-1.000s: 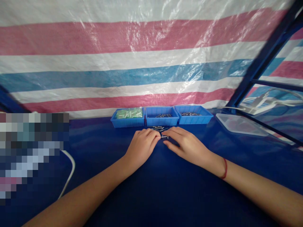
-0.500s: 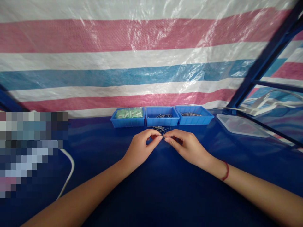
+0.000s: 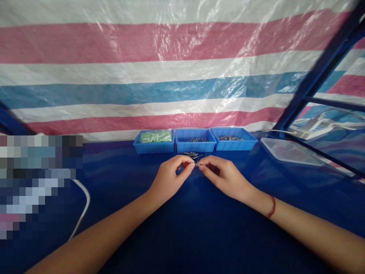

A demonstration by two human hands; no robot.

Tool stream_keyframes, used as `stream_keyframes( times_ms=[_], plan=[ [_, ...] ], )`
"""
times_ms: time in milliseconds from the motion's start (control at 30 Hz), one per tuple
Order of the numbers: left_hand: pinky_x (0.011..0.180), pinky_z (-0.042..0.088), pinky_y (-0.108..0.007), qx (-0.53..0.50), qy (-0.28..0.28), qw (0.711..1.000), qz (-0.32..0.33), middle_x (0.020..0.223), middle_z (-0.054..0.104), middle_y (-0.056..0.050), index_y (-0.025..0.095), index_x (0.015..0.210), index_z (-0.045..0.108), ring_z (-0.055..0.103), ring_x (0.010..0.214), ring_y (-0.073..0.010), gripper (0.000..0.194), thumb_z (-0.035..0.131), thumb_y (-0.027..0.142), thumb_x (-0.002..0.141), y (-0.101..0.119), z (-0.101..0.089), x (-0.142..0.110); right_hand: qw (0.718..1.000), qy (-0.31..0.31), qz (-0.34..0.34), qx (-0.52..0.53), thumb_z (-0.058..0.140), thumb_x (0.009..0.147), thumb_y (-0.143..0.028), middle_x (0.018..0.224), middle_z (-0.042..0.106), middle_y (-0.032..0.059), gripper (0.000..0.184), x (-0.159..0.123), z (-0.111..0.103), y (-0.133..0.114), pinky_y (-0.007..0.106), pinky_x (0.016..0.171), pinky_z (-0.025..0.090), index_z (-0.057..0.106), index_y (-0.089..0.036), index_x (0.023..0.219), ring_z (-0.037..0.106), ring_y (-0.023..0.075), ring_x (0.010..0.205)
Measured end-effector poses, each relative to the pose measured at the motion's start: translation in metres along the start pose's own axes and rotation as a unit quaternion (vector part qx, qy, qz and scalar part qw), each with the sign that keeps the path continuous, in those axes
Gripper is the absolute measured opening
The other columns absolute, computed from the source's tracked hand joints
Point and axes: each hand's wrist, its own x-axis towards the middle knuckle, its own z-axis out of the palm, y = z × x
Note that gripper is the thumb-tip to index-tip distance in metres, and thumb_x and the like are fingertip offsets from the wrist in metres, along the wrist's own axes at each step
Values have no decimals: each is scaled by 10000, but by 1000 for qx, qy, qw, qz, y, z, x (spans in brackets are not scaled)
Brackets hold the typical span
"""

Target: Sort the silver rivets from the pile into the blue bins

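Note:
My left hand (image 3: 173, 173) and my right hand (image 3: 224, 173) meet fingertip to fingertip above the blue tabletop. Between their pinched thumbs and forefingers is a small thin metal pin-like piece (image 3: 196, 164); its exact kind is too small to make out. Just beyond the fingertips lies a loose pile of thin metal pieces (image 3: 191, 155) on the table. Behind it stands the middle blue bin (image 3: 182, 147), with similar metal pieces (image 3: 197, 139) inside. The right blue bin (image 3: 238, 145) also holds thin metal pieces. Green and whitish small pieces (image 3: 156, 136) fill the left blue bin (image 3: 154, 148).
A translucent plastic lid (image 3: 293, 152) lies at the right, near a white power strip (image 3: 310, 129). A white cable (image 3: 85, 198) curves along the left, beside a blurred-out area. Striped plastic sheeting (image 3: 171, 72) hangs behind, with a blue metal post (image 3: 313, 80) at the right.
My fingertips have shifted very slightly, and a little more of the metal piece shows between them. The bins and the loose pile stay where they were.

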Motion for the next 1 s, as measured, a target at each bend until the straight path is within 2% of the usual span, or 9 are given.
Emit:
stream_keyframes(
  times_ms=[167,367,567,667,767,833,900,1000],
  plan=[
    [696,473,-249,0,-1,1000,5,837,678,-8,196,873,624,606,724,-128,91,540,222,846,0,0,1,1000,13,9,-1,516,865,-252,744,652,14,132,1,1,0,233,536,439,630,-188,847,578,125,623],
    [709,471,-231,-3,-12,1000,12,826,649,3,201,874,616,597,738,-120,74,545,199,853,-1,1,1,997,75,19,20,551,833,-247,704,604,1,74,0,0,-2,230,517,422,594,-186,828,535,110,575],
    [740,469,-255,16,-60,997,39,838,638,-17,188,870,607,608,792,-142,81,533,222,871,-4,3,0,996,63,-66,15,552,825,-215,706,592,2,44,-2,-2,-12,236,536,430,583,-197,800,516,103,572],
    [807,469,-304,42,-75,995,42,915,651,-40,197,980,596,608,874,-172,137,520,254,881,-5,4,-1,994,82,-71,1,565,825,-237,730,606,12,59,1,-9,-10,242,549,437,595,-195,797,528,112,595],
    [868,455,-358,77,-76,993,44,981,649,-58,200,1082,577,590,944,-198,221,509,274,885,-4,5,-1,984,179,-16,0,585,813,-296,694,597,8,114,10,-25,6,240,501,408,605,-184,805,499,109,539],
    [893,443,-384,107,-97,988,48,1046,636,-76,193,1095,590,570,1000,-215,243,495,280,890,-3,5,-1,970,243,27,-6,582,808,-330,635,576,-7,154,18,-40,22,240,478,390,609,-180,833,460,104,486],
    [925,421,-415,140,-127,980,60,1159,599,-90,206,1142,591,533,1084,-234,285,482,295,894,-2,4,-1,950,302,53,-58,581,795,-322,716,622,19,153,24,-54,41,254,506,402,616,-179,833,485,114,510],
    [976,359,-476,187,-182,961,91,1345,495,-69,279,1232,550,430,1231,-263,345,434,355,916,0,4,-2,933,287,65,-207,597,744,-252,794,655,52,176,29,-66,66,303,614,429,640,-173,895,526,159,605]
  ],
)
